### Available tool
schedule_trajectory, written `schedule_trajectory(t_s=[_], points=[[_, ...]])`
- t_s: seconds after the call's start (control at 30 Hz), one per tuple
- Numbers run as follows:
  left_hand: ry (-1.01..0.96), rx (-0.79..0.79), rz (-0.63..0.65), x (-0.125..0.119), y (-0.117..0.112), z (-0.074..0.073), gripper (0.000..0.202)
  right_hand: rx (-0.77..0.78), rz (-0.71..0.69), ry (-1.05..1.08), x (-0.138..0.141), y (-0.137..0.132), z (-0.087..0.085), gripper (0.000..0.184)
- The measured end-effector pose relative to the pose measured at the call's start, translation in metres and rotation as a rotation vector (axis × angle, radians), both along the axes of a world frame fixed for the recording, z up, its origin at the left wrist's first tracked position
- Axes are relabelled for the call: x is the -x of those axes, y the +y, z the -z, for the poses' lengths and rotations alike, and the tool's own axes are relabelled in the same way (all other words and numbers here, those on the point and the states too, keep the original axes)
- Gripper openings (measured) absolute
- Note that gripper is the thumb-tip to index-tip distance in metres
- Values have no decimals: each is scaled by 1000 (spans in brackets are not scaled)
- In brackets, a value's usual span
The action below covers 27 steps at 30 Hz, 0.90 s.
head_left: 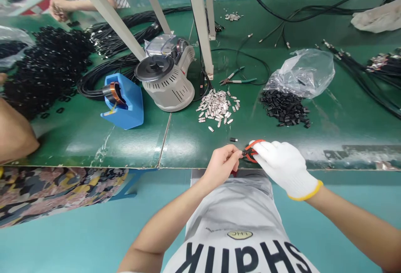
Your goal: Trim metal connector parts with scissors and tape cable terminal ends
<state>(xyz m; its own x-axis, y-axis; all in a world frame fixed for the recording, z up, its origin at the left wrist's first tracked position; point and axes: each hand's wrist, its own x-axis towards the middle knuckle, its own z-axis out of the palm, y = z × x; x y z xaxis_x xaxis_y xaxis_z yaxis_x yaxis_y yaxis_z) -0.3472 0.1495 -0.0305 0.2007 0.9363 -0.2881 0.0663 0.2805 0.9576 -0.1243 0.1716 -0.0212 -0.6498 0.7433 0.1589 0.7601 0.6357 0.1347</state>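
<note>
My right hand [283, 166], in a white knit glove with a yellow cuff, is closed around small red-handled pliers [251, 151] at the front edge of the bench. The dark jaws point left. My bare left hand [223, 162] meets them there, thumb and fingers pinched together. What sits in that pinch is too small and covered to make out. Just beyond my hands lies a small black plug [233, 139] with a metal tip. Farther back are a pile of silver metal connector shells [216, 105] and a heap of small black plastic housings [286, 108], partly under a clear bag [305, 72].
Green-handled cutters [238, 80] lie behind the shells. Left of them stand a grey round-topped machine [167, 82] and a blue tape dispenser [128, 103]. Coiled black cables [103, 76] and a large black heap [50, 64] fill the left. A co-worker's arm [15, 131] rests there.
</note>
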Motion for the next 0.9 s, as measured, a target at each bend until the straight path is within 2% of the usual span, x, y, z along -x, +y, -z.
schedule_trajectory(t_s=[0.1, 0.23, 0.33, 0.43, 0.53, 0.7, 0.8, 0.9], points=[[14, 18, 4, 2, 0, -1, 29, -1, -30, -35, 1, 3, 2, 26], [45, 35, -12, 12, 6, -5, 29, 1, -42, -97, -7, 7, -7, 24], [72, 42, -80, 25, 12, -8, 29, 4, 33, -126, -27, 15, -14, 26], [123, 11, -106, 35, 15, -10, 31, 8, 179, -101, -52, 29, -18, 22], [221, -94, 16, 34, 12, -7, 34, 57, 311, -62, -67, 43, -21, 22], [496, -394, 314, 20, -1, 3, 44, 148, 344, -36, -59, 73, -30, 33], [659, -612, 439, 21, -6, 8, 46, 200, 340, -76, -45, 103, -37, 40], [704, -694, 450, 32, -10, 9, 39, 207, 331, -106, -28, 148, -44, 43]])
